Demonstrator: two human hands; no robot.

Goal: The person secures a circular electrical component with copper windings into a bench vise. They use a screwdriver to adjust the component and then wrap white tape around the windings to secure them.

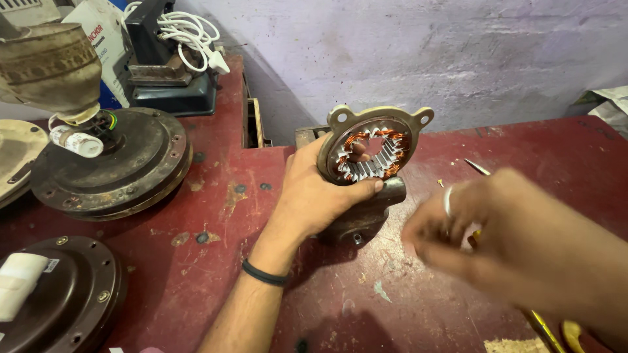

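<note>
A white cardboard box (104, 39) with a red band is standing at eleven o'clock on the bench (418, 307), far back-left. A small white label (51, 265) is sitting at eight o'clock on a white block.

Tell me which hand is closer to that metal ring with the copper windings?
Left. The left hand holds the stator upright on the red bench, its grip wrapped around the lower rim. The right hand, blurred, is off to the stator's right, apart from it.
</note>
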